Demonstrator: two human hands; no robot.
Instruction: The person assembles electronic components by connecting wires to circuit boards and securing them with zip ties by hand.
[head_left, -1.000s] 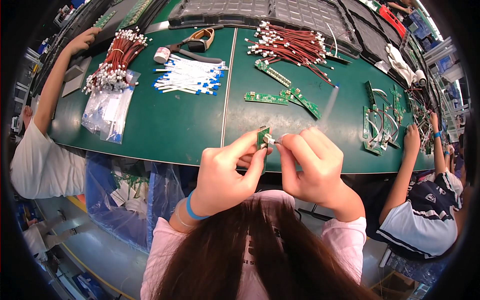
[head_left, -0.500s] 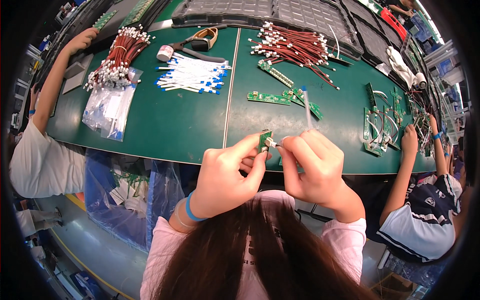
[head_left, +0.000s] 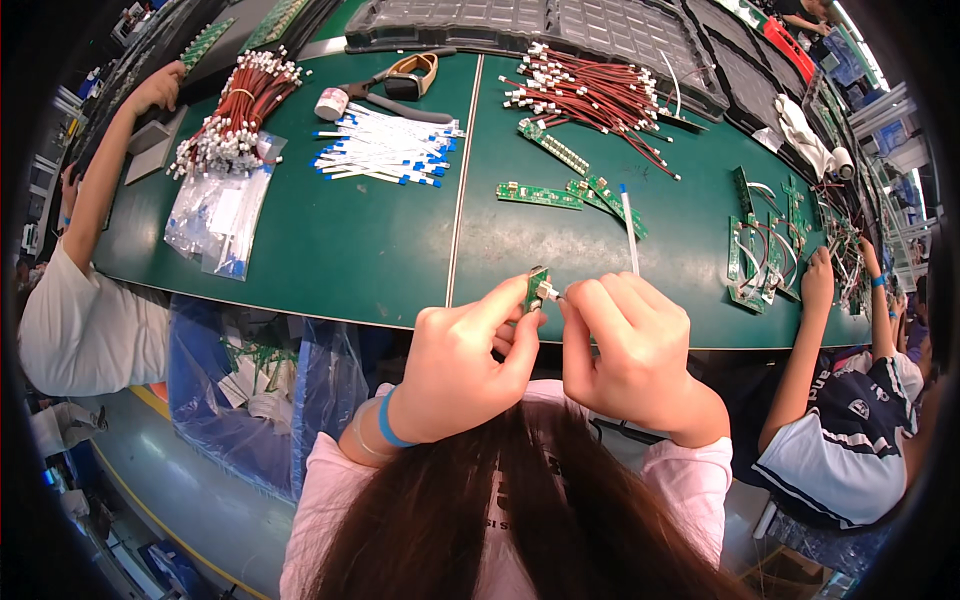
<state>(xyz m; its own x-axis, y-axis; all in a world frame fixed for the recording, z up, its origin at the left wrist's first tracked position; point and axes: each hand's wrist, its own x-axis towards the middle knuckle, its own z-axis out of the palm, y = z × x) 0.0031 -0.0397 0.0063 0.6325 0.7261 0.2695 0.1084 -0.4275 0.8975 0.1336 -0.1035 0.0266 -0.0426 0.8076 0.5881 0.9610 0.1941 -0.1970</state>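
My left hand (head_left: 460, 355) pinches a small green circuit board (head_left: 538, 288) upright between thumb and fingers, over the table's front edge. On the board's right side sits a white connector (head_left: 547, 291). The closed fingertips of my right hand (head_left: 635, 345) meet the board at that connector. From behind the right knuckles rises a white flat cable (head_left: 630, 228) with a blue tip; its lower part is hidden by the hand. Beyond my hands lie several loose green circuit boards (head_left: 540, 195), some overlapping.
White flat cables (head_left: 385, 148) lie beside pliers (head_left: 400, 105) and a small jar (head_left: 331, 104). Red-brown wire bundles (head_left: 590, 88) (head_left: 240, 110) lie farther back. Black trays (head_left: 620, 40) line the far edge. Wired boards (head_left: 765, 245) are near a co-worker's hand (head_left: 820, 285) at right; another co-worker reaches in at left.
The board has shifted slightly right and turned in my left hand. The flat cable's blue tip has swung a little right and down. Both hands stay together at the connector.
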